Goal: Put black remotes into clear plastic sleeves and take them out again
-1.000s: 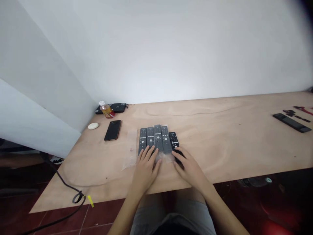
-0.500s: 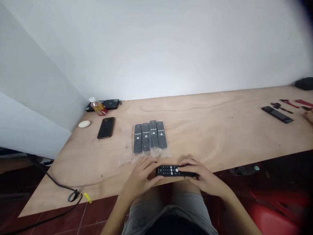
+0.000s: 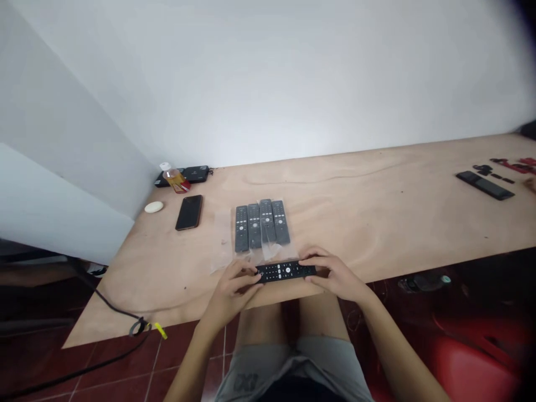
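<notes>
A black remote control (image 3: 281,271) lies crosswise near the table's front edge, its button side up. My left hand (image 3: 235,287) grips its left end between thumb and fingers. At its right end, my right hand (image 3: 330,273) holds it the same way. Just beyond it, several grey-looking remotes in clear plastic sleeves (image 3: 261,225) lie side by side, pointing away from me. An additional clear plastic sleeve (image 3: 221,237), flat, lies to their left.
On the left of the wooden table (image 3: 355,212) are a phone (image 3: 188,212), a white round object (image 3: 154,207), a drink bottle (image 3: 176,179) and black boxes (image 3: 196,174). Far right lie a black device (image 3: 484,185), small red and black parts, and part of another person's hand (image 3: 531,184). A cable (image 3: 113,306) hangs at left.
The remote has moved a little left and away from the table edge, with both hands on it. My right hand has shifted to its right end, uncovering more buttons. The whole view has tilted slightly.
</notes>
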Motion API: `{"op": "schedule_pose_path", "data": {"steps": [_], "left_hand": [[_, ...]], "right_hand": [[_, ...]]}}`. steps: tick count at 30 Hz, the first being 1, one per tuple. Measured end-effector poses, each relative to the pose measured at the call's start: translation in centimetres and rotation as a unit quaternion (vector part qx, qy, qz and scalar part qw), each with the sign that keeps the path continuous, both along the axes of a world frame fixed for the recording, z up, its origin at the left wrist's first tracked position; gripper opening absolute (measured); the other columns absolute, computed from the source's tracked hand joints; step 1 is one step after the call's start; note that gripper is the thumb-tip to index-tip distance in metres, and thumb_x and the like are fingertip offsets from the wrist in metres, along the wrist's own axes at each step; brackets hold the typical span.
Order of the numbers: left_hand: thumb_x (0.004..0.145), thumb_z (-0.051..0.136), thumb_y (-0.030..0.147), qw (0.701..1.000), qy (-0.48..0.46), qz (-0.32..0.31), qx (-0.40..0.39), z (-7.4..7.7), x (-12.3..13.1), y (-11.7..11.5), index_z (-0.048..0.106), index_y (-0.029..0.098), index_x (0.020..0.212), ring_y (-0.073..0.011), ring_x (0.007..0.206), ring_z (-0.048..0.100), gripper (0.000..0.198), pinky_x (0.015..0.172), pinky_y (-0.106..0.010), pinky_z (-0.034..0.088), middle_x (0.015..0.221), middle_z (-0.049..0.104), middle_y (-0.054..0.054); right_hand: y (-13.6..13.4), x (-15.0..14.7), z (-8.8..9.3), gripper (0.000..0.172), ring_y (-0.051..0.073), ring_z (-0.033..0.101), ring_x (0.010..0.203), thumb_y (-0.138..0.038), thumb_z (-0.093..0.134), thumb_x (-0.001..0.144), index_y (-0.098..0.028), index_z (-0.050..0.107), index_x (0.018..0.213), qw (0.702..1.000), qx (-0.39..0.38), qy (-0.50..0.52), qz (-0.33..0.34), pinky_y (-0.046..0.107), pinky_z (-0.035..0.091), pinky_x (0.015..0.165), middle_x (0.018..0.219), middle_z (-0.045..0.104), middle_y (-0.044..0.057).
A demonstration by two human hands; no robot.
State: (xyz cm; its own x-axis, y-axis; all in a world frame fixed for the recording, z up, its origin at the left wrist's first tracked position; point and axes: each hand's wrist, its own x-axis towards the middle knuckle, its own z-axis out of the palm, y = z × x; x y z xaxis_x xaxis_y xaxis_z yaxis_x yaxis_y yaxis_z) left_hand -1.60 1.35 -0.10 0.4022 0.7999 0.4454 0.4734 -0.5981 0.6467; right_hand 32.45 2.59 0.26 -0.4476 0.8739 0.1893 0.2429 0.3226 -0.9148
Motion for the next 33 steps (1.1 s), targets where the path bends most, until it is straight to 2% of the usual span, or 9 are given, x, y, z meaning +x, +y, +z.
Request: {"op": "schedule_pose_path", "data": {"steps": [7,10,13,19,21,24,27,30,33], "left_hand": [[0.101,0.073,0.024,1.000,0.004,0.005,-0.009,0.0,-0.1,-0.1,0.082,0.025,0.105,-0.0246,0.110,0.070,0.010,0.093,-0.041,0.063,0.116,0.072,-0.009],[0.097,0.079,0.032,0.999,0.030,0.019,-0.025,0.4,0.5,-0.1,0.079,0.025,0.115,-0.0270,0.111,0.070,0.019,0.097,-0.045,0.061,0.116,0.075,-0.009],[0.097,0.078,0.036,0.997,0.023,0.028,-0.071,1.0,1.2,0.1,0.081,0.024,0.106,-0.0257,0.100,0.073,0.015,0.090,-0.041,0.061,0.105,0.078,-0.007],[0.106,0.066,0.040,0.979,0.008,0.006,-0.203,1.8,1.6,0.4,0.082,0.026,0.111,-0.0255,0.100,0.077,0.022,0.081,-0.035,0.063,0.109,0.083,-0.005],[0.106,0.065,0.040,0.981,0.005,0.020,-0.195,1.6,1.8,0.4,0.080,0.027,0.120,-0.0264,0.106,0.077,0.024,0.088,-0.039,0.064,0.115,0.083,-0.005],[0.108,0.062,0.035,0.991,0.019,0.058,-0.119,0.9,2.3,-0.1,0.079,0.026,0.123,-0.0275,0.115,0.074,0.024,0.102,-0.047,0.061,0.121,0.079,-0.008],[0.098,0.078,0.036,0.994,0.074,0.061,-0.052,0.4,2.5,-0.8,0.080,0.028,0.120,-0.0313,0.124,0.067,0.023,0.109,-0.053,0.057,0.127,0.073,-0.010],[0.089,0.088,0.035,0.994,0.087,0.034,-0.062,0.3,1.7,-1.3,0.077,0.031,0.127,-0.0316,0.121,0.068,0.040,0.105,-0.052,0.060,0.126,0.073,-0.009],[0.095,0.081,0.033,0.992,0.056,0.036,-0.104,0.7,0.4,-1.7,0.075,0.032,0.133,-0.0311,0.124,0.070,0.039,0.109,-0.054,0.060,0.131,0.073,-0.009]], "right_hand": [[0.0,-0.4,0.2,0.053,0.031,0.060,0.141,-0.025,0.082,0.095,-0.032,0.070,0.146,0.999,0.026,-0.027,-0.016,0.055,0.045,0.126,0.148,0.066,0.010],[-0.1,-0.6,0.2,0.042,0.031,0.064,0.135,-0.033,0.079,0.100,-0.033,0.073,0.142,0.998,0.042,-0.049,-0.009,0.055,0.051,0.120,0.140,0.073,0.009],[-0.3,-0.9,0.2,0.030,0.031,0.068,0.131,-0.037,0.072,0.105,-0.033,0.079,0.134,0.998,0.045,-0.048,-0.017,0.054,0.053,0.117,0.134,0.078,0.008],[-0.4,-0.9,0.0,0.032,0.031,0.071,0.130,-0.041,0.064,0.109,-0.032,0.077,0.136,0.999,0.000,-0.028,-0.032,0.052,0.056,0.115,0.138,0.078,0.006],[-0.4,-1.0,0.1,0.030,0.031,0.073,0.126,-0.040,0.061,0.110,-0.031,0.078,0.133,0.999,0.005,-0.027,-0.037,0.051,0.058,0.113,0.134,0.079,0.007],[-0.2,-1.1,0.2,0.028,0.030,0.074,0.119,-0.038,0.058,0.111,-0.029,0.082,0.123,0.998,0.027,-0.021,-0.046,0.049,0.060,0.108,0.125,0.081,0.008],[-0.2,-1.3,0.5,0.029,0.030,0.073,0.116,-0.036,0.056,0.112,-0.030,0.082,0.122,0.998,0.035,-0.021,-0.044,0.048,0.060,0.107,0.122,0.080,0.008],[-0.3,-1.2,0.6,0.026,0.029,0.071,0.120,-0.036,0.059,0.111,-0.031,0.082,0.123,0.999,0.026,-0.031,-0.023,0.047,0.059,0.108,0.123,0.079,0.007],[-0.4,-1.0,0.4,0.022,0.030,0.068,0.127,-0.038,0.070,0.106,-0.031,0.083,0.122,0.999,0.023,-0.040,-0.012,0.048,0.055,0.114,0.127,0.076,0.007]]}}
